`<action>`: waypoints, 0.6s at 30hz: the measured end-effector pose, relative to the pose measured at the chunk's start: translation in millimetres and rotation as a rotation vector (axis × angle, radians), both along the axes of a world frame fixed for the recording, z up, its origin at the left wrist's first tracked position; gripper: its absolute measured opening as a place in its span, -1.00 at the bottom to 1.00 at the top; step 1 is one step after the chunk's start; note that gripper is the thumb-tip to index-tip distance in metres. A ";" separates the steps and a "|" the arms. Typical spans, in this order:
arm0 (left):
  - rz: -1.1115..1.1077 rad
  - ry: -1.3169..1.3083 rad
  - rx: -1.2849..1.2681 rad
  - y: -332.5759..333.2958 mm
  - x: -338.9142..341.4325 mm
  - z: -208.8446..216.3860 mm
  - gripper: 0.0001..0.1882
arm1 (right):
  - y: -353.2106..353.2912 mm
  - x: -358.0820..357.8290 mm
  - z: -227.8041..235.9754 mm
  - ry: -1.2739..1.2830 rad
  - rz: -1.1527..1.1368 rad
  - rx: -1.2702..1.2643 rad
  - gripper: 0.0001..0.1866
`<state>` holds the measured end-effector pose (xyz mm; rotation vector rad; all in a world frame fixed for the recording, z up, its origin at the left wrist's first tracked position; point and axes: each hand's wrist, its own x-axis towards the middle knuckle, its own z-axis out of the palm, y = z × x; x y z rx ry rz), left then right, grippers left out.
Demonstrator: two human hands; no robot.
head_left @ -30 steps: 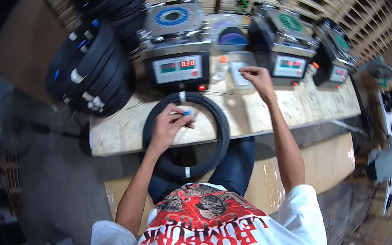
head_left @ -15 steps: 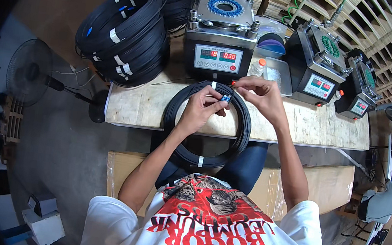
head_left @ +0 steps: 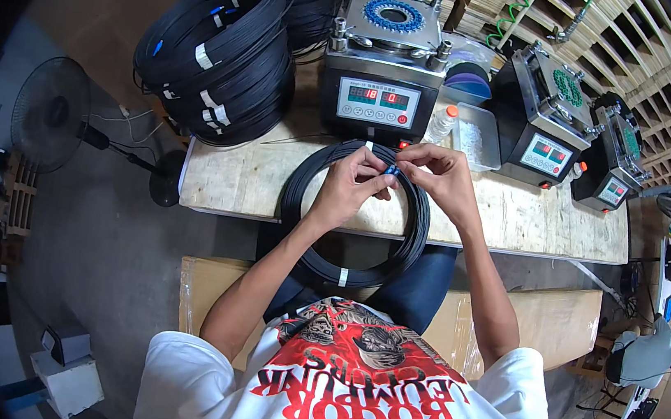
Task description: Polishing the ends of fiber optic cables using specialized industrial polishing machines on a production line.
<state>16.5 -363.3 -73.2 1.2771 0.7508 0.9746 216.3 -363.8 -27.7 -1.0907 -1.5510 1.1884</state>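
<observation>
My left hand point(head_left: 347, 190) pinches small blue fibre-optic cable connectors point(head_left: 391, 170) between thumb and fingers. Against their far end, the fingertips of my right hand point(head_left: 444, 182) are pressed together; anything held in them is too small to make out. Both hands are over a coil of black cable point(head_left: 295, 197), bound with white tape at its far and near sides. The coil lies partly on the wooden table point(head_left: 226, 185) and overhangs its front edge above my lap.
Behind the coil stands a polishing machine point(head_left: 380, 74) topped by a ring of blue connectors. Two similar machines point(head_left: 549, 110) are farther right. An orange-capped bottle point(head_left: 443, 124) and clear tray point(head_left: 480, 139) sit between. Stacked cable coils point(head_left: 219, 72) rise at left, near a fan point(head_left: 52, 115).
My right hand has moved left and slightly down, so its fingertips now meet the connectors in my left hand. The left hand has stayed almost in place.
</observation>
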 end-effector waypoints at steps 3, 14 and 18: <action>0.000 0.013 0.008 -0.8 0.3 2.7 -0.82 | -0.5 -0.1 -3.4 -0.004 -0.013 0.007 -0.82; 0.032 0.066 0.005 -2.2 -0.3 2.4 -0.84 | -4.4 -3.9 -5.8 0.050 -0.030 -0.072 -0.82; 0.074 -0.044 -0.021 -1.3 1.2 -3.7 -0.78 | -5.0 -5.3 -11.3 0.052 -0.028 -0.066 -0.81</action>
